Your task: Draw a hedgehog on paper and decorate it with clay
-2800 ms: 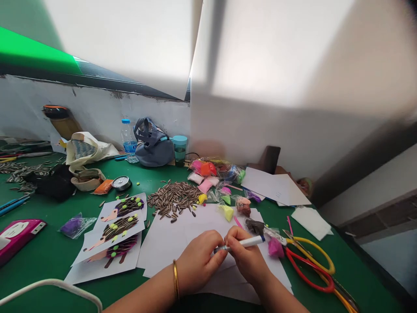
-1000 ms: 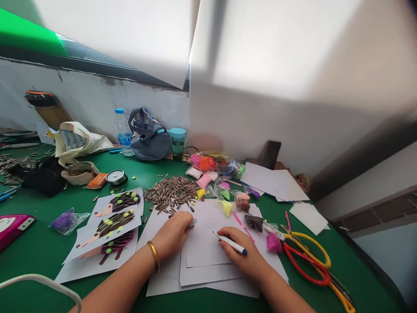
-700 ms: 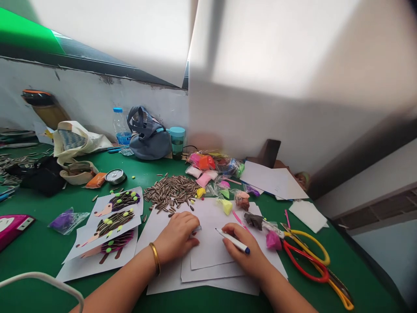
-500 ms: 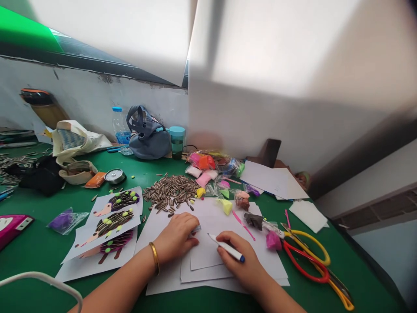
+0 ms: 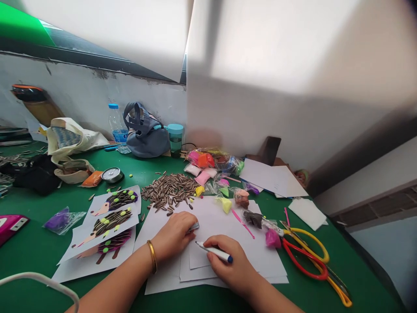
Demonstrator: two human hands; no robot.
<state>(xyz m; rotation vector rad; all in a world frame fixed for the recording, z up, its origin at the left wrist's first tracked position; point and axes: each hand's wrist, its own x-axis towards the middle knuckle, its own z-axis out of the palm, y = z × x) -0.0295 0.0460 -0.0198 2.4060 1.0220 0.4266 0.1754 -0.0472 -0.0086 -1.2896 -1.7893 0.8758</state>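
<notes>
We look down at two bare hands over white paper (image 5: 211, 219) on a green worktop (image 5: 146, 166). The right hand (image 5: 230, 263) has its grip closed around a white marker (image 5: 216, 253), thumb and fingers near its middle. The dark tip points left, toward the other hand, and the blue end points right. The tip is at the top sheet; we cannot tell whether it touches. The left hand (image 5: 177, 232), with a gold bangle (image 5: 151, 256) on its wrist, rests on the paper, its grip pinching a small greyish thing (image 5: 194, 226), mostly hidden by the fingers.

Just beyond the left hand we see a heap of striped seeds (image 5: 171, 189), some spilling onto the paper. To the left lie three overlapping cards (image 5: 87, 226) showing hedgehogs with seed spines and green dots. Right of the seeds are yellow clay (image 5: 224, 205), brown clay (image 5: 242, 200) and black clay (image 5: 252, 218), with a pink strip (image 5: 243, 224) between them and the right hand. Farther right are scissors (image 5: 325, 257) with red and yellow handles.
</notes>
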